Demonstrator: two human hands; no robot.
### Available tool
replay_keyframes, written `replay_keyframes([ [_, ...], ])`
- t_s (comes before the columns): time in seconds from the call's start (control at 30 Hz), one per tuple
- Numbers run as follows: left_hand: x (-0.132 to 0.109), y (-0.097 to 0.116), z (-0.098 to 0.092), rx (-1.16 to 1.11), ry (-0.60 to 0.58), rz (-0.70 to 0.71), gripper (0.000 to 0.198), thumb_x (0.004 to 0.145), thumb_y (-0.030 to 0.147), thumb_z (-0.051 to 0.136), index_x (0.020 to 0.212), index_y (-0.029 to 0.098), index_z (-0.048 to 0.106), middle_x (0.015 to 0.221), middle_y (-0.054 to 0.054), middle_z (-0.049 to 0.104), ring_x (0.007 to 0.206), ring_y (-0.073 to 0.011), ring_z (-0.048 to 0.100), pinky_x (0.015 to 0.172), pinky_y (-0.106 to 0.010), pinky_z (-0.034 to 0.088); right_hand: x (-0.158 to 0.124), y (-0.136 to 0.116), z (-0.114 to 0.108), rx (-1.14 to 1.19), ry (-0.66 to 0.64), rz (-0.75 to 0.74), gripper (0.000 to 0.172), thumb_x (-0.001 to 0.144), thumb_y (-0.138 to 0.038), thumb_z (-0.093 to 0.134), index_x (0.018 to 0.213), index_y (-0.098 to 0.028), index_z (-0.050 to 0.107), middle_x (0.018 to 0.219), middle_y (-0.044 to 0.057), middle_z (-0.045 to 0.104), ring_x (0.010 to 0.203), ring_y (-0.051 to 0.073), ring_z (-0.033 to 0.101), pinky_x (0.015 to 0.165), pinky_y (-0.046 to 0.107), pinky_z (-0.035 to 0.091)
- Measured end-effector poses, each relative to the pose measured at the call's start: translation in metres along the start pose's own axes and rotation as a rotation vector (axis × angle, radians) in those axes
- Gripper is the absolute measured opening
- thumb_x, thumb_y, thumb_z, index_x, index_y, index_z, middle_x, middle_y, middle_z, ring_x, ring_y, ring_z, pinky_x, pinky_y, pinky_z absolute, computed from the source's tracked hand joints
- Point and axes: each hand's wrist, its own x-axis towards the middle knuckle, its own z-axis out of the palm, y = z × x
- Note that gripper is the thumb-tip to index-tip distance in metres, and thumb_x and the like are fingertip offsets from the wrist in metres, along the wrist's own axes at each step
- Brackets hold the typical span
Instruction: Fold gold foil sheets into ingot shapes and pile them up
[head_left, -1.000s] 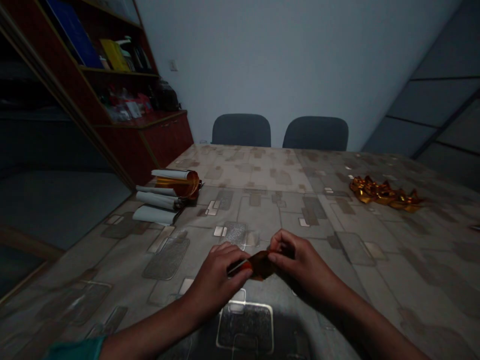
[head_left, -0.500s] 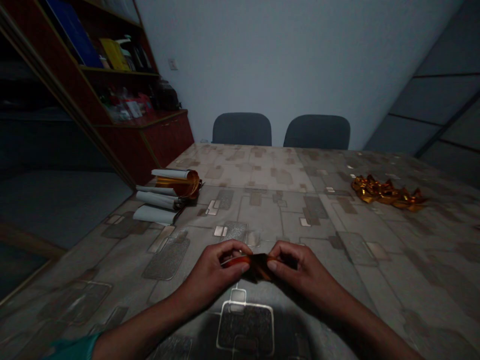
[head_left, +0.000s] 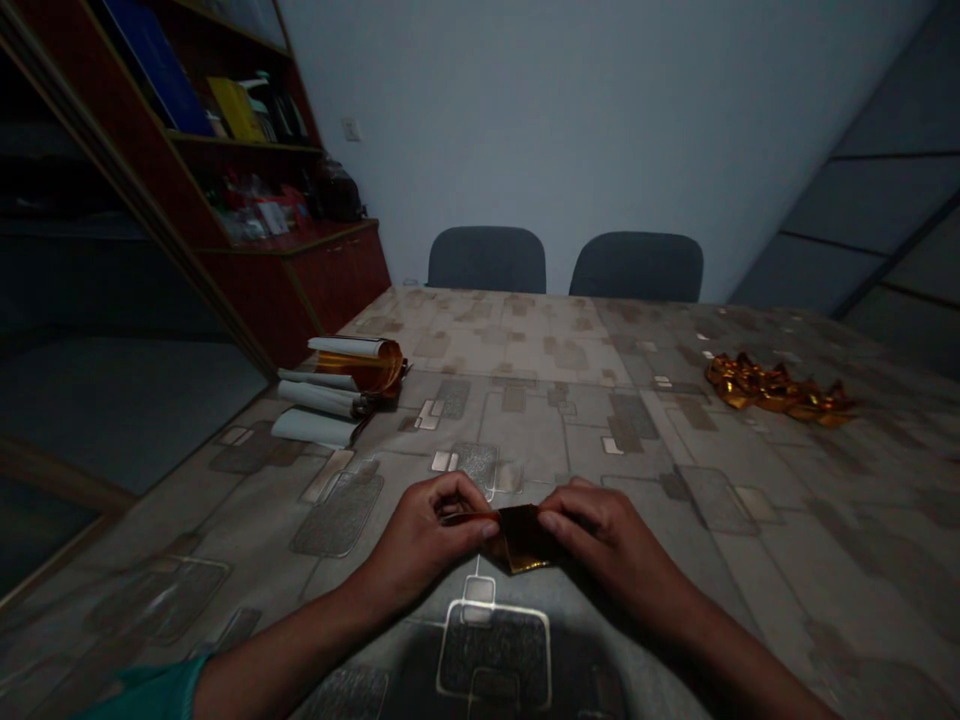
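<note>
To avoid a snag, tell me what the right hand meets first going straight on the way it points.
The gold foil at the right hand's fingertips; beyond it, seemingly, the left hand.

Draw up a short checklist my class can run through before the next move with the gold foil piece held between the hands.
1. Left hand pinching the gold foil piece: ok.
2. Right hand pinching the opposite end: ok.
3. Foil lying smooth, not crumpled: ok, though one edge is hard to see.
4. Foil clear of the table cover: cannot tell from this view.
5. Heap of crumpled gold foil well away from the hands: ok.
6. Enough light on the work: not ok, the room is dim and the foil sits in shadow.
</note>
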Motion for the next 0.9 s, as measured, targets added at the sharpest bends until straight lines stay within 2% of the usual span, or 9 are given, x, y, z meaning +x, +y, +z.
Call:
replay_keyframes([
  [0.1, -0.002, 0.003, 0.002, 0.052, 0.032, 0.035, 0.014, 0.072, 0.022, 0.074, 0.070, 0.016, 0.061, 0.067, 0.001, 0.063, 0.066, -0.0141, 0.062, 0.063, -0.024, 0.048, 0.002, -0.002, -0.003, -0.070, 0.056, -0.098, 0.015, 0.091, -0.021, 0.060, 0.081, -0.022, 0.071, 0.074, 0.001, 0.065, 0.076, 0.019, 0.058, 0.070, 0.032, 0.040],
  [0.17, -0.004, 0.006, 0.005, 0.134, 0.070, 0.109, 0.010, 0.074, 0.020, 0.071, 0.070, 0.016, 0.062, 0.069, 0.000, 0.063, 0.067, -0.0146, 0.062, 0.063, -0.024, 0.048, 0.002, -0.003, -0.004, -0.140, 0.112, -0.172, 0.011, 0.090, -0.017, 0.062, 0.084, -0.021, 0.070, 0.075, 0.001, 0.064, 0.078, 0.019, 0.057, 0.071, 0.032, 0.039],
  [0.27, -0.009, 0.009, 0.008, 0.284, 0.095, 0.341, 0.010, 0.077, 0.014, 0.065, 0.069, 0.017, 0.060, 0.071, -0.001, 0.062, 0.067, -0.0149, 0.060, 0.062, -0.025, 0.047, 0.000, -0.003, -0.003, -0.242, 0.141, -0.294, 0.013, 0.091, -0.013, 0.057, 0.082, -0.019, 0.064, 0.077, 0.002, 0.063, 0.078, 0.019, 0.054, 0.072, 0.033, 0.038],
  [0.37, -0.011, 0.006, 0.007, 0.450, 0.048, 0.641, 0.013, 0.080, 0.007, 0.060, 0.074, 0.018, 0.059, 0.074, -0.002, 0.063, 0.070, -0.0153, 0.059, 0.065, -0.026, 0.045, -0.003, 0.001, -0.003, -0.357, 0.131, -0.380, 0.015, 0.093, -0.013, 0.052, 0.080, -0.018, 0.059, 0.079, 0.005, 0.063, 0.078, 0.021, 0.051, 0.072, 0.035, 0.036],
  [0.43, -0.012, 0.002, 0.006, 0.579, 0.013, 0.777, 0.016, 0.082, 0.004, 0.058, 0.078, 0.019, 0.058, 0.076, -0.003, 0.064, 0.072, -0.0158, 0.058, 0.068, -0.027, 0.044, -0.005, 0.005, -0.003, -0.453, 0.115, -0.429, 0.019, 0.096, -0.016, 0.049, 0.079, -0.018, 0.058, 0.079, 0.005, 0.062, 0.076, 0.021, 0.049, 0.070, 0.034, 0.034],
  [0.63, -0.011, -0.010, 0.008, 0.880, -0.072, 0.816, 0.018, 0.087, 0.005, 0.048, 0.076, 0.018, 0.054, 0.076, -0.004, 0.063, 0.069, -0.0158, 0.053, 0.063, -0.027, 0.040, -0.008, 0.017, 0.000, -0.690, 0.064, -0.515, 0.028, 0.102, -0.018, 0.044, 0.079, -0.018, 0.059, 0.074, 0.004, 0.060, 0.070, 0.019, 0.046, 0.065, 0.034, 0.029],
  [0.8, -0.013, -0.017, 0.016, 1.102, -0.065, 0.859, 0.023, 0.089, 0.005, 0.044, 0.073, 0.019, 0.053, 0.072, -0.002, 0.061, 0.064, -0.0161, 0.049, 0.057, -0.028, 0.034, -0.013, 0.016, 0.002, -0.724, -0.075, -0.411, 0.011, 0.094, -0.015, 0.054, 0.086, -0.019, 0.060, 0.085, 0.004, 0.062, 0.074, 0.020, 0.049, 0.067, 0.034, 0.029],
  [0.9, -0.014, -0.019, 0.017, 1.135, -0.090, 0.832, 0.025, 0.094, 0.009, 0.040, 0.074, 0.019, 0.053, 0.071, -0.002, 0.061, 0.063, -0.0164, 0.049, 0.055, -0.028, 0.034, -0.016, 0.012, -0.003, -0.677, -0.161, -0.342, 0.008, 0.092, -0.013, 0.057, 0.089, -0.020, 0.060, 0.087, 0.004, 0.062, 0.077, 0.020, 0.052, 0.069, 0.034, 0.032],
])
